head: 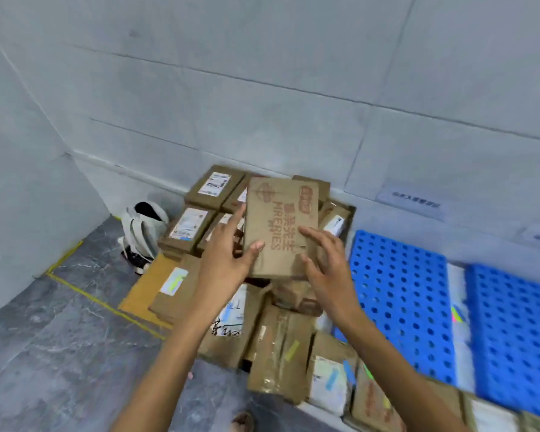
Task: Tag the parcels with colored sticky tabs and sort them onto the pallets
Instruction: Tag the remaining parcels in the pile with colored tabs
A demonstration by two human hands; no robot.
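Where parcels (272,347) pile, blue pallets (402,294).

Two bare forearms, sleeveless, no gloves, rings or watch.

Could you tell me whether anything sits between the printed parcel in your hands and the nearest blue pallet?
Nothing visible does: the printed parcel is above the pile, and the blue pallet to its right lies bare.

Parcel pile (231,275) fills corner, packed edge to edge; no gaps between boxes. Wall (262,88) closes behind, backpack (144,232) blocks far left. Floor (60,338) at left open. Blue pallets (402,291) at right bare on top, free from above.
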